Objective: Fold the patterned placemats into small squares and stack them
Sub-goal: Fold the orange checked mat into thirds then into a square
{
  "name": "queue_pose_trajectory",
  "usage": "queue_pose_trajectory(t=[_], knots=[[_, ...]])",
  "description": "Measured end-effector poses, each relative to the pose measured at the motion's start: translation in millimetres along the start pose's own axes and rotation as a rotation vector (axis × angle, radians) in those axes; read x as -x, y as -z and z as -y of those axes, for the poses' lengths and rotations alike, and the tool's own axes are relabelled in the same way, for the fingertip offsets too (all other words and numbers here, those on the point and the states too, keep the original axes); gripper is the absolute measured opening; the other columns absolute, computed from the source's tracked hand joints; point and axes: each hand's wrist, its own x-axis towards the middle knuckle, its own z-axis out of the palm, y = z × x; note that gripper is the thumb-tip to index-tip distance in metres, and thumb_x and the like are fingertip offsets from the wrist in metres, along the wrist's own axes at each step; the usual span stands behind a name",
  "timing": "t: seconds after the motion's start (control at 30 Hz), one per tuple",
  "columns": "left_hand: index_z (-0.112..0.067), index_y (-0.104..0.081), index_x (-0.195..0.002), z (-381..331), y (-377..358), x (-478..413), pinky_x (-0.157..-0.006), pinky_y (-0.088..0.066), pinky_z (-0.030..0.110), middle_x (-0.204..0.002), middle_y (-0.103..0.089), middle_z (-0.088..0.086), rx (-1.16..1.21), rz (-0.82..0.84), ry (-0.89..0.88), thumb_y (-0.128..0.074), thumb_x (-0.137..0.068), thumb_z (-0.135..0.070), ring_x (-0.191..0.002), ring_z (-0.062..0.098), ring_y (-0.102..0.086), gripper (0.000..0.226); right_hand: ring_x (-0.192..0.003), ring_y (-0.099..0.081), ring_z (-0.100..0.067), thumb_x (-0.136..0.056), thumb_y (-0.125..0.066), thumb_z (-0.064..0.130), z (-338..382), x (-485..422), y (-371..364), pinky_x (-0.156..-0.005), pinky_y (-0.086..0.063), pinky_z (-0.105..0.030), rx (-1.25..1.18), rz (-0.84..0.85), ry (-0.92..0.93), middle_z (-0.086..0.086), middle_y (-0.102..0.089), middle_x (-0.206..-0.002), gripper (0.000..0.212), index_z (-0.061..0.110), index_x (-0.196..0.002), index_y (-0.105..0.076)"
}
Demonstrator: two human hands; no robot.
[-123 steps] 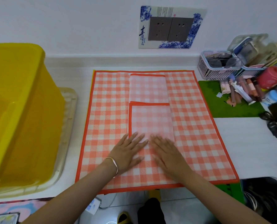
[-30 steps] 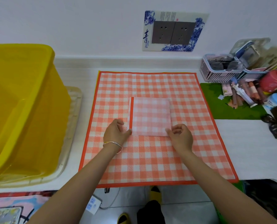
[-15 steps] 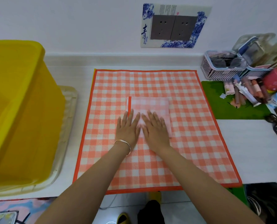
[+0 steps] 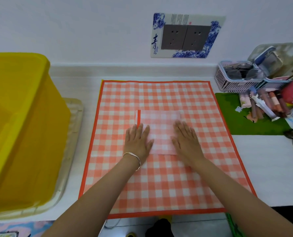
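Both hands are flat with fingers straight: left hand (image 4: 138,141) on the left edge of the folded placemat (image 4: 160,132), right hand (image 4: 185,139) on its right edge, probably pressing the creases down. It's a pale orange gingham square with orange trim, sitting in the middle of the spread-out placemat (image 4: 159,182) on the table (image 4: 262,159)

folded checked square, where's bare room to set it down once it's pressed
Bare white counter right of the spread orange-checked placemat, nearer than the green mat. Also the narrow counter strip beyond the placemat's far edge. Crowded: tubes and slatted basket at far right; the yellow plastic tub fills the left.
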Motion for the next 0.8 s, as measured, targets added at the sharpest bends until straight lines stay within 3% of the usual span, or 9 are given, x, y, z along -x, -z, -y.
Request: queue_pose_trajectory(t=[0.07,0.2,0.3,0.4,0.53,0.67,0.73,0.8], knots=[[-0.024,-0.002,-0.15,-5,9,-9,-0.116,0.008,0.04,-0.157,-0.006,0.001,0.027,-0.108,-0.042,-0.02,-0.1,-0.035,-0.145,0.022,0.004,0.054,-0.143,0.015,-0.008,-0.101,-0.012,0.036,11,-12,7,-0.117,0.01,-0.032,-0.052,-0.062,0.008,0.01,0.014,-0.155,0.053,0.024,-0.15,0.003],[-0.027,0.006,-0.149,-19,13,-40,-0.116,0.009,0.044,-0.157,0.009,-0.005,-0.004,-0.097,-0.073,-0.015,-0.101,-0.032,-0.144,0.02,0.014,0.052,-0.145,0.006,-0.01,-0.092,0.0,0.038,34,-47,1,-0.117,0.011,-0.032,-0.056,-0.084,0.073,0.006,0.0,-0.158,0.062,0.02,-0.15,-0.006],[-0.03,0.011,-0.147,-16,-2,-53,-0.115,0.01,0.046,-0.157,0.013,-0.004,-0.061,-0.062,-0.02,0.002,-0.096,-0.041,-0.143,0.021,0.018,0.053,-0.144,0.009,-0.009,-0.083,0.012,0.04,35,-57,-12,-0.117,0.011,-0.032,-0.017,-0.058,0.08,0.005,0.002,-0.158,0.073,0.019,-0.151,-0.003],[-0.027,0.01,-0.148,-12,-14,-54,-0.115,0.011,0.045,-0.157,0.012,-0.003,-0.069,-0.112,-0.002,0.018,-0.083,-0.044,-0.142,0.019,0.019,0.067,-0.142,0.014,-0.006,-0.085,0.01,0.041,30,-59,-23,-0.116,0.012,-0.031,0.005,-0.073,0.086,0.005,0.003,-0.158,0.07,0.019,-0.151,-0.002],[-0.024,0.003,-0.149,-12,-17,-55,-0.116,0.009,0.042,-0.157,0.006,-0.004,-0.007,-0.133,-0.01,0.012,-0.086,-0.046,-0.143,0.018,0.016,0.068,-0.143,0.011,-0.003,-0.091,0.0,0.048,21,-58,-22,-0.117,0.01,-0.028,-0.028,-0.078,0.095,0.007,0.0,-0.158,0.066,0.021,-0.151,-0.005],[-0.02,-0.004,-0.15,-10,-16,-55,-0.118,0.004,0.04,-0.158,0.0,-0.002,0.043,-0.148,0.005,0.003,-0.088,-0.047,-0.144,0.021,0.013,0.068,-0.144,0.008,-0.009,-0.086,0.001,0.068,-1,-58,-17,-0.117,0.007,-0.031,-0.011,-0.052,0.056,0.005,0.0,-0.158,0.081,0.02,-0.151,-0.004],[-0.022,-0.001,-0.15,-10,-15,-54,-0.117,0.006,0.039,-0.158,0.004,-0.002,0.03,-0.129,0.013,0.003,-0.088,-0.05,-0.143,0.023,0.017,0.068,-0.143,0.012,-0.009,-0.081,0.007,0.073,-5,-58,-13,-0.116,0.01,-0.031,0.007,-0.023,0.054,0.004,0.004,-0.158,0.089,0.02,-0.151,0.0],[-0.024,0.005,-0.149,-7,-13,-56,-0.115,0.009,0.038,-0.157,0.01,-0.004,0.039,-0.085,0.016,-0.001,-0.092,-0.052,-0.141,0.024,0.022,0.064,-0.143,0.016,-0.01,-0.085,-0.005,0.072,-7,-58,-7,-0.115,0.012,-0.03,-0.026,0.02,0.022,0.005,0.01,-0.158,0.083,0.022,-0.15,0.005]])
